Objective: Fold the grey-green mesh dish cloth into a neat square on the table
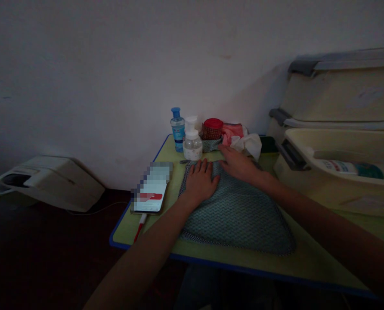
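A grey-green textured cloth [240, 215] with a checked edge lies spread on a yellow-green table [175, 249]. My left hand [201, 181] rests flat on its upper left part, fingers spread and pointing away from me. At the cloth's far edge is my right hand [235, 162], fingers stretched out toward the left, holding nothing that I can see. Just beyond my fingers stands a clear pump bottle [192, 148]. A phone [153, 185] with a lit screen lies left of the cloth, a red and white cable [140, 226] plugged into its near end.
Along the wall stand a blue bottle [178, 131], a red-lidded container [213, 127], a reddish cloth [232, 133] and crumpled white tissue [252, 144]. An open cream bin [334, 189] holding a bottle [368, 170] takes up the right. A white bin [63, 185] lies on the floor at left.
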`<state>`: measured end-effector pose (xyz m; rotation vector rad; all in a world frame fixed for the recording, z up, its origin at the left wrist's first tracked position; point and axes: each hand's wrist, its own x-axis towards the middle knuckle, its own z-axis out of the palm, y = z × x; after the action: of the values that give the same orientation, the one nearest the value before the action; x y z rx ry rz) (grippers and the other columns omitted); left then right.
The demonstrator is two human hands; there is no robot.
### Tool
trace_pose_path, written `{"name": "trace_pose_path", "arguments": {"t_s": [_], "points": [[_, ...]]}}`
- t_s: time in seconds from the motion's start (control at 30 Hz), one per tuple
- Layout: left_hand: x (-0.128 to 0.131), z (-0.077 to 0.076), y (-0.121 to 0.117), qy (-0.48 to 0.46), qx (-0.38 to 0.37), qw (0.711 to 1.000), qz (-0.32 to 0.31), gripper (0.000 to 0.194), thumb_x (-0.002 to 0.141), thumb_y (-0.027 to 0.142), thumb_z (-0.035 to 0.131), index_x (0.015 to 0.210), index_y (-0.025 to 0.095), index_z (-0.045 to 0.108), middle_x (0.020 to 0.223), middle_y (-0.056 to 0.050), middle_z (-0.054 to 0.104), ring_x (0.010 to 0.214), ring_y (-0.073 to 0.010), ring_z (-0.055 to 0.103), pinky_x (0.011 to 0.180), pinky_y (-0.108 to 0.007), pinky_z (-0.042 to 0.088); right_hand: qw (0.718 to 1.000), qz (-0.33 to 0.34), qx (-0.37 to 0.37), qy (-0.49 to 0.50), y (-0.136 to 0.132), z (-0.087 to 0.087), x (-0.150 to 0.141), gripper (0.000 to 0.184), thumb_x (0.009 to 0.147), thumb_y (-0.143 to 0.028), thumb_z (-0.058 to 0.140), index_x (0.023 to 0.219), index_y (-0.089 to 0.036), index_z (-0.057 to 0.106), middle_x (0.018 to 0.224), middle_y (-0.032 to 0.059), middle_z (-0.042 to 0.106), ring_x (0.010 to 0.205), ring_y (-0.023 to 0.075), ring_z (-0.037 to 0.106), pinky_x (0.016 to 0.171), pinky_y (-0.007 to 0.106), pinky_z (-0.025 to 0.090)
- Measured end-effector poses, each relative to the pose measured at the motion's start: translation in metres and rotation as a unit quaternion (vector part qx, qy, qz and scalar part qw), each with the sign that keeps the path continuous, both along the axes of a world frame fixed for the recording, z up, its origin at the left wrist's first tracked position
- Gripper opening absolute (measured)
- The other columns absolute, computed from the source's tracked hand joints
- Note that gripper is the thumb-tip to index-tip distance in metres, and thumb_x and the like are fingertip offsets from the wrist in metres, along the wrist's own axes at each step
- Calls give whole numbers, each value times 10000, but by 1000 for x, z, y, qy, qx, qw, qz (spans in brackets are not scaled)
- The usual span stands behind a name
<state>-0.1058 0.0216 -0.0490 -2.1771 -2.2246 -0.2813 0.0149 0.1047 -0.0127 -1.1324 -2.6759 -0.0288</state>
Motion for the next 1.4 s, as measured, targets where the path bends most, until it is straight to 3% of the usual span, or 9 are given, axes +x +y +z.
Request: {"name": "trace_pose_path", "arguments": {"t_s": [0.1, 0.17, 0.33, 0.67, 0.97, 1.07, 1.2, 1.3, 1.4], "points": [[-1, -1, 0, 3, -7, 1000, -3, 563, 925, 384, 253, 1405, 95, 304, 1490, -114, 274, 1374, -270, 250, 1109, -444, 239, 998, 59, -1, -15, -25, -12, -3, 518, 860, -191, 318, 1343, -15, 376, 1424, 169, 369, 1316, 250, 354, 1072, 387, 327], [-1, 0, 0, 5, -12, 1000, -4, 548, 921, 341, 256, 1411, 97, 292, 1496, -108, 258, 1379, -261, 241, 1114, -438, 234, 997, 74, -15, -22, -35, -24, -1, 524, 894, -221, 251, 1345, 12, 380, 1426, 181, 361, 1329, 240, 335, 1098, 385, 294], [-1, 1, 1, 4, -17, 1000, -1, 566, 922, 380, 270, 1409, 93, 297, 1495, -108, 260, 1380, -259, 239, 1121, -432, 222, 998, 33, -44, -39, -33, -39, 15, 650, 928, -439, 191, 1361, 12, 368, 1434, 196, 337, 1341, 271, 305, 1092, 435, 289], [-2, 1, 1, 0, -12, 1000, 4, 611, 922, 446, 261, 1399, 66, 304, 1488, -111, 275, 1374, -243, 258, 1118, -389, 240, 996, -41, -54, -61, -25, -40, 51, 730, 899, -528, 219, 1395, -1, 316, 1457, 180, 300, 1368, 269, 242, 1110, 428, 249], [5, 9, -1, 10, 3, 1000, 9, 568, 923, 381, 313, 1353, 12, 356, 1461, -160, 321, 1361, -244, 289, 1106, -374, 270, 998, -60, -24, -19, -37, -27, 53, 586, 882, -401, 345, 1310, -12, 439, 1394, 200, 402, 1300, 283, 378, 1075, 415, 331], [13, 26, -13, 20, 4, 999, -37, 508, 910, 292, 348, 1320, -5, 397, 1439, -179, 355, 1340, -249, 332, 1099, -357, 286, 999, -49, 4, -9, -58, -16, 50, 531, 841, -234, 369, 1315, 0, 429, 1384, 201, 415, 1297, 278, 383, 1079, 411, 336], [28, 44, -52, 51, 3, 990, -129, 474, 855, 123, 317, 1299, -2, 424, 1386, -195, 428, 1293, -233, 410, 1089, -348, 315, 998, 51, 14, 26, -99, -12, 50, 538, 829, -148, 299, 1341, -19, 406, 1392, 195, 404, 1299, 258, 385, 1062, 436, 372], [35, 36, -81, 53, -19, 988, -147, 522, 821, 109, 343, 1331, 10, 393, 1423, -181, 377, 1313, -236, 380, 1099, -350, 308, 994, 102, 17, 40, -124, -26, 54, 559, 811, -130, 331, 1359, -44, 394, 1399, 176, 402, 1307, 235, 373, 1062, 406, 385], [37, 13, -95, 39, -16, 990, -131, 512, 863, 113, 292, 1367, 53, 353, 1454, -142, 331, 1352, -213, 307, 1097, -358, 321, 994, 100, 20, 40, -136, -45, 58, 553, 830, -152, 322, 1369, -45, 385, 1398, 177, 397, 1317, 237, 353, 1046, 422, 401]]}}
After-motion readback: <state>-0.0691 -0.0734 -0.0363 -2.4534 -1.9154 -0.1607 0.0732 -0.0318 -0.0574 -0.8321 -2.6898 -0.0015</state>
